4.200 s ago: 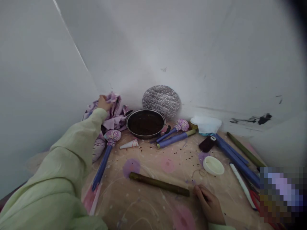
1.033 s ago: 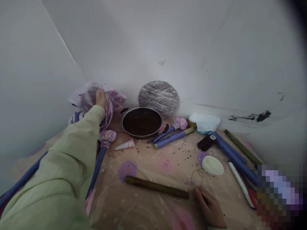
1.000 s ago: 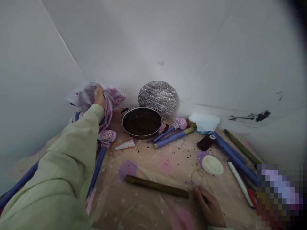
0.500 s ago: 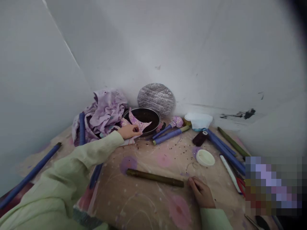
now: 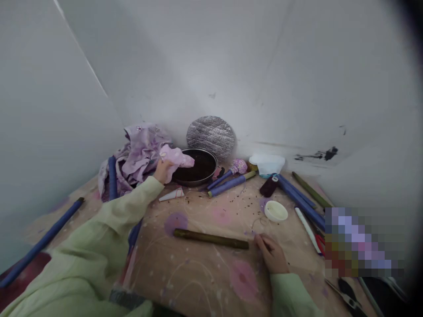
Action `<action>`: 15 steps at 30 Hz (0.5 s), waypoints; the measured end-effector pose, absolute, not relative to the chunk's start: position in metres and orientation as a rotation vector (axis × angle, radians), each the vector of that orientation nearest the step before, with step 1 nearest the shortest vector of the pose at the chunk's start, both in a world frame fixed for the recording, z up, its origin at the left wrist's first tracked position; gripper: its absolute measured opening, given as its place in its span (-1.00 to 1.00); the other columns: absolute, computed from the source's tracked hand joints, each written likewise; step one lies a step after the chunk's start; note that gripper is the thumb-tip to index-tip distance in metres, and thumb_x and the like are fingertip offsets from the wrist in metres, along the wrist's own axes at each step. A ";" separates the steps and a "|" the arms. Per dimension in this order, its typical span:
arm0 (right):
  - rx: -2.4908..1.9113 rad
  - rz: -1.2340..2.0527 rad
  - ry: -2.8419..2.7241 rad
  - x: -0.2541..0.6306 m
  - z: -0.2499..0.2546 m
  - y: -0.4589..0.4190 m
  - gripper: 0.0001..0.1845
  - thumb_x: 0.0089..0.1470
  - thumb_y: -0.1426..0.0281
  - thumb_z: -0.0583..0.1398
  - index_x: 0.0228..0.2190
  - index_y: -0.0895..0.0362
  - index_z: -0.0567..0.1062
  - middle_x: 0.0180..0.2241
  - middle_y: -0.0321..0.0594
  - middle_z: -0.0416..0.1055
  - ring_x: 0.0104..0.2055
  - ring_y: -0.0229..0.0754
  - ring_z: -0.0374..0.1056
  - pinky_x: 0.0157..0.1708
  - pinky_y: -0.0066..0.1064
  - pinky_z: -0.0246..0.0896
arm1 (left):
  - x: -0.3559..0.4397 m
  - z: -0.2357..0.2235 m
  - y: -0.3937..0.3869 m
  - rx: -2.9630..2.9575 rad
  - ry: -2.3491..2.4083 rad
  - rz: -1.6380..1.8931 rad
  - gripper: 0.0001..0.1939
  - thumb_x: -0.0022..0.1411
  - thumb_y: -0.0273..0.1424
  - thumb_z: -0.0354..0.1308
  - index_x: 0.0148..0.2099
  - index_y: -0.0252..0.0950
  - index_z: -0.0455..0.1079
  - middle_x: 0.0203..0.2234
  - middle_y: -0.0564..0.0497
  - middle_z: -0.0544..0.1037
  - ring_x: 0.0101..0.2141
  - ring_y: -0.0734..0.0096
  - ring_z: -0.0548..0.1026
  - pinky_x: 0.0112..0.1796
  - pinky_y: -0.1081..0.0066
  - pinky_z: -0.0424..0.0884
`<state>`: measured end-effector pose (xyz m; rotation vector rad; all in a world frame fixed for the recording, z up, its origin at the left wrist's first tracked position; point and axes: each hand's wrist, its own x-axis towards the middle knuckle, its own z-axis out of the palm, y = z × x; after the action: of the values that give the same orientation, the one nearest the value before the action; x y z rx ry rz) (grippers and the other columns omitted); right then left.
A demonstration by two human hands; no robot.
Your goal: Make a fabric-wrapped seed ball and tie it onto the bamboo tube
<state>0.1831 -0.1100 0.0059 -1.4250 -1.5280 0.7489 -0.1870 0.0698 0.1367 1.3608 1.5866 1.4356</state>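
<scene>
My left hand [image 5: 162, 171] is closed on a pink patterned piece of cloth [image 5: 178, 158], held up at the left edge of a dark round pan [image 5: 202, 171]. The cloth hangs partly over the pan's rim. On the near side of the pan lies a white paper cone with red lines [image 5: 172, 194]. My right hand [image 5: 271, 254] rests low on the table with its fingertips pinched together. Whatever is between them, if anything, is too small to make out. Just left of those fingertips is the end of a brownish-green stick [image 5: 211, 238].
A crumpled lilac cloth [image 5: 143, 149] is heaped at the back left. Behind the pan leans a silvery round mat [image 5: 211, 137]. To the right stand a small white bowl [image 5: 276, 211], a dark thread spool [image 5: 269, 187], blue-wrapped sticks [image 5: 297, 198] and pliers [image 5: 346, 297]. Walls close the back.
My left hand has drawn back left from over the pan, and a pink cloth is now bunched up in it. The paper cone now shows fully. My right hand stays by the stick.
</scene>
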 end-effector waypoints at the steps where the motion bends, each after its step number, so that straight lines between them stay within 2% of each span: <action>1: -1.411 0.772 -1.522 0.180 0.014 -0.110 -0.52 0.09 0.06 0.05 -0.65 0.14 0.35 -0.59 -0.25 0.29 -0.47 -0.21 0.27 -0.40 -0.41 0.18 | -0.194 0.140 0.065 1.328 1.575 1.471 -0.71 0.26 -0.40 -0.09 -0.03 -0.33 0.31 -0.25 -0.07 0.50 -0.13 0.22 0.44 -0.19 0.23 0.43; 4: -1.306 0.913 -1.555 0.163 0.049 -0.106 -0.58 0.12 0.12 0.05 -0.59 0.13 0.38 -0.53 -0.22 0.33 -0.41 -0.20 0.31 -0.37 -0.41 0.20 | -0.211 0.145 0.051 1.243 1.511 1.532 -0.68 0.24 -0.36 -0.15 -0.10 -0.35 0.36 -0.35 -0.11 0.53 -0.12 0.11 0.44 -0.24 0.21 0.46; 9: -1.174 1.142 -1.563 0.118 0.102 -0.085 -0.65 0.05 0.13 0.12 -0.54 0.14 0.43 -0.53 -0.23 0.35 -0.44 -0.23 0.28 -0.38 -0.40 0.22 | -0.225 0.136 0.038 1.133 1.332 1.621 -0.64 0.19 -0.30 -0.21 -0.18 -0.30 0.37 -0.41 -0.07 0.54 -0.10 0.17 0.44 -0.23 0.25 0.46; 13: -1.102 1.363 -1.462 0.071 0.116 -0.045 -0.69 -0.02 0.14 0.17 -0.43 0.15 0.47 -0.48 -0.23 0.42 -0.46 -0.26 0.29 -0.40 -0.39 0.25 | -0.225 0.122 0.032 1.191 1.355 1.577 -0.76 0.04 -0.29 -0.06 -0.30 -0.26 0.36 -0.47 -0.01 0.51 -0.19 0.22 0.45 -0.25 0.30 0.43; 15: -1.102 1.380 -1.460 0.043 0.116 -0.015 -0.70 0.03 0.18 0.14 -0.36 0.16 0.47 -0.37 -0.18 0.46 -0.38 -0.25 0.34 -0.33 -0.37 0.28 | -0.222 0.114 0.028 1.247 1.390 1.493 -0.82 -0.08 -0.32 0.05 -0.37 -0.27 0.35 -0.52 0.03 0.48 -0.30 0.27 0.44 -0.30 0.34 0.40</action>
<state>0.0429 -0.0155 0.1157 -1.1025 -1.4605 1.3798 -0.2222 0.0281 0.1136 1.2471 1.3905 1.4935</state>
